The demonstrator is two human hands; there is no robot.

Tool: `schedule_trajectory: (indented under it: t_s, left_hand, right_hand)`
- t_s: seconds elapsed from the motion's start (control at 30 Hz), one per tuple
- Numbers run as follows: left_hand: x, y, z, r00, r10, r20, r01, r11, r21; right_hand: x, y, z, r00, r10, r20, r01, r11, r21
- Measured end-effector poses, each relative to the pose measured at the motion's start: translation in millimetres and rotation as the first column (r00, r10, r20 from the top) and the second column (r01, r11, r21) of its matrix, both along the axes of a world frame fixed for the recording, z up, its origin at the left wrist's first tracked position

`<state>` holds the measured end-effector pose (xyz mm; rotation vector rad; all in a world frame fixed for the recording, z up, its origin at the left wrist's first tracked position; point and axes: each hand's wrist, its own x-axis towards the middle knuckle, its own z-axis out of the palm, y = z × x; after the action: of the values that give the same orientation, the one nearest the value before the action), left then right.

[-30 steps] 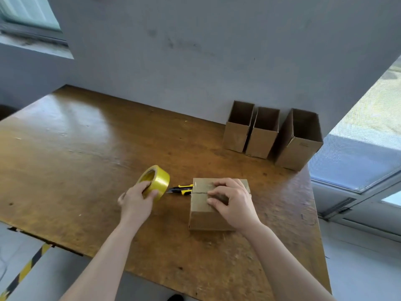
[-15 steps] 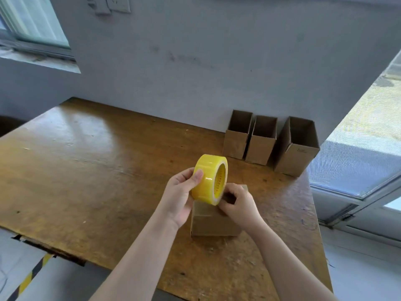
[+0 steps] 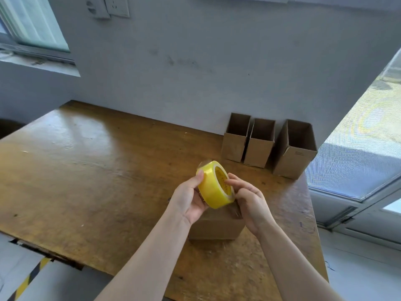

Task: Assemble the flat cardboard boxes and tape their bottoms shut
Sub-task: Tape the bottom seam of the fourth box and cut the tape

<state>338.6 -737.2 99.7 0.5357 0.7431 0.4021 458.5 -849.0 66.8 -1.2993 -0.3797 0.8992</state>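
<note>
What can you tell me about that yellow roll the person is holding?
The yellow roll looks like glossy, slightly see-through packing tape wound on a core with printing inside the ring. It is held up in the air, tilted, its open side facing right and toward the camera, just above a brown cardboard box on the wooden table. The left hand cups its outer band, and the right hand has fingertips at its edge.
</note>
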Motion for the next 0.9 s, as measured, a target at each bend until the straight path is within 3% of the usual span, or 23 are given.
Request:
schedule_trajectory:
  t_s: [0.1, 0.2, 0.27, 0.33, 0.4, 0.47, 0.57, 0.67, 0.9]
  left_hand:
    - [2, -6, -3, 1.0, 0.005, -0.004, -0.005, 1.0, 0.002]
    - [4, -7, -3, 1.0, -0.005, 0.005, 0.004, 0.999, 0.038]
    - [6, -9, -3, 0.999, 0.005, -0.043, 0.001, 0.992, 0.13]
    - [8, -14, -4, 0.98, 0.052, -0.192, 0.015, 0.944, 0.329]
    - [7, -16, -12, 0.935, 0.15, -0.321, 0.099, 0.761, 0.642]
    - [4, -11, -26, 0.881, 0.252, -0.4, 0.249, 0.473, 0.845]
    - [-5, -2, -52, 0.79, 0.327, -0.518, 0.491, 0.168, 0.855]
    - [-13, 3, -72, 0.803, 0.352, -0.481, 0.52, -0.021, 0.854]
    - [-14, 10, -75, 0.855, 0.335, -0.397, 0.407, 0.042, 0.912]
  right_hand:
    - [-1, 0, 0, 0.99, 0.105, 0.089, -0.103, 0.994, -0.027]
    - [-8, 3, 4, 0.95, 0.14, 0.281, -0.118, 0.988, -0.095]
    - [-11, 6, 6, 0.933, 0.131, 0.335, -0.093, 0.987, -0.128]
    - [-11, 6, 6, 0.943, 0.121, 0.31, -0.087, 0.989, -0.123]
    - [-11, 5, 6, 0.954, 0.084, 0.288, -0.056, 0.993, -0.101]
    - [-8, 3, 6, 0.968, 0.066, 0.243, -0.054, 0.997, -0.059]
    - [-4, 3, 3, 0.987, 0.045, 0.156, -0.042, 0.999, -0.024]
    - [-2, 5, 6, 0.992, 0.011, 0.123, -0.01, 1.0, -0.008]
    - [8, 2, 43, 0.959, 0.004, 0.284, 0.005, 1.0, -0.029]
